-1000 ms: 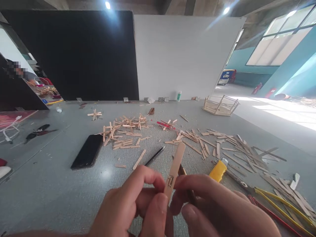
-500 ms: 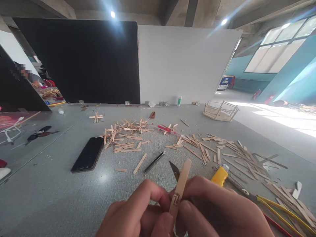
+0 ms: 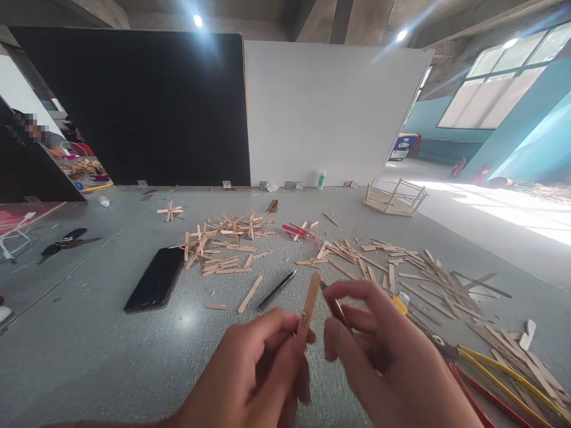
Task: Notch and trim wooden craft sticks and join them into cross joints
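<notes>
My left hand [image 3: 263, 362] pinches a wooden craft stick [image 3: 311, 297] near its lower end. The stick points up and away, with a small dark cut or mark [image 3: 305, 319] on its face just above my fingers. My right hand [image 3: 392, 351] is just to the right, its fingers curled around a thin dark blade [image 3: 335, 309] whose tip points toward the stick. A small gap separates blade and stick. A yellow-handled utility knife [image 3: 399, 304] lies behind my right hand, partly hidden. A black pen [image 3: 277, 289] and a loose craft stick [image 3: 250, 294] lie beyond my left hand.
A phone [image 3: 156, 279] lies on the left. Piles of craft sticks [image 3: 223, 261] cover the middle and right, with yellow-and-red-handled pliers [image 3: 482, 368] nearby. Farther back stand a small stick-built frame [image 3: 395, 199] and a white-green glue tube [image 3: 321, 180], before upright black and white panels [image 3: 334, 113].
My hands have drawn apart; the right one moved off the stick with the blade. The left hand and stick shifted slightly left and down. The whole view shifted a little.
</notes>
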`<state>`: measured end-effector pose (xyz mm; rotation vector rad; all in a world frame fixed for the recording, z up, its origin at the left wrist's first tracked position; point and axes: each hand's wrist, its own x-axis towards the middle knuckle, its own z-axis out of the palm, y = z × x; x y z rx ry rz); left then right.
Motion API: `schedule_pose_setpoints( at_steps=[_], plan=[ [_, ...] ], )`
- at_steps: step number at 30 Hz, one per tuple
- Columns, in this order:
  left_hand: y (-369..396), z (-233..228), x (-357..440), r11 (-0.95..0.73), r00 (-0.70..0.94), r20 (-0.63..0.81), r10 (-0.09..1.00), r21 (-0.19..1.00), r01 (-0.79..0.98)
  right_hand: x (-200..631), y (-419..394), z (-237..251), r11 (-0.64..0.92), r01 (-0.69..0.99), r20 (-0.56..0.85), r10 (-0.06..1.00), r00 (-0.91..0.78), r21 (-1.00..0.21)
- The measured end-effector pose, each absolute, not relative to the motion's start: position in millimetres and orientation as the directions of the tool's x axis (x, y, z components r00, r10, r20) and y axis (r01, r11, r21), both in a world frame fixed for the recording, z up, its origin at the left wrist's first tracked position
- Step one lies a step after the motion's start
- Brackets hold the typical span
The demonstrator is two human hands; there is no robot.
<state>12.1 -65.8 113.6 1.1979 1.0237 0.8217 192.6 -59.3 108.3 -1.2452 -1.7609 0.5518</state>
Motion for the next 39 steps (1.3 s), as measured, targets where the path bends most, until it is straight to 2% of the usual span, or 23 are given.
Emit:
schedule_pose_setpoints(
  at_steps=[3,5,8,10,13,18,29,36,39],
  plan=[
    [-43.2,83.8,14.7,0.163,0.334,-0.187,0.924,0.982,0.098,209.0,-53.4,77.1,0.429,0.675,0.517,0.852,-0.082,-0.601],
    [-29.7,60.6,15.7,0.142,0.359,-0.186,0.915,0.979,0.144,219.5,-54.9,51.6,0.488,0.756,0.559,0.805,-0.198,-0.435],
    [-18.9,36.1,16.8,0.148,0.416,-0.214,0.884,0.971,0.185,227.8,-61.7,22.1,0.600,0.768,0.606,0.703,-0.373,-0.223],
    [-17.8,30.2,16.8,0.142,0.446,-0.219,0.868,0.970,0.199,229.5,-65.5,13.9,0.663,0.736,0.533,0.674,-0.512,-0.132],
    [-19.2,30.6,15.7,0.144,0.466,-0.233,0.854,0.965,0.218,231.4,-66.9,13.0,0.699,0.708,0.448,0.666,-0.596,-0.097],
    [-19.7,30.9,14.7,0.176,0.451,-0.263,0.853,0.958,0.224,235.7,-64.5,12.8,0.667,0.743,0.443,0.685,-0.578,-0.062],
    [-20.5,27.4,14.6,0.176,0.443,-0.253,0.860,0.962,0.207,233.8,-63.6,15.6,0.686,0.727,0.441,0.658,-0.610,-0.019],
    [-21.0,28.7,14.1,0.145,0.443,-0.229,0.867,0.966,0.215,234.0,-65.0,7.4,0.673,0.739,0.502,0.627,-0.596,0.038],
    [-21.6,27.6,14.8,0.119,0.443,-0.209,0.872,0.968,0.222,231.5,-66.3,11.0,0.658,0.746,0.465,0.632,-0.620,0.100]
  ],
)
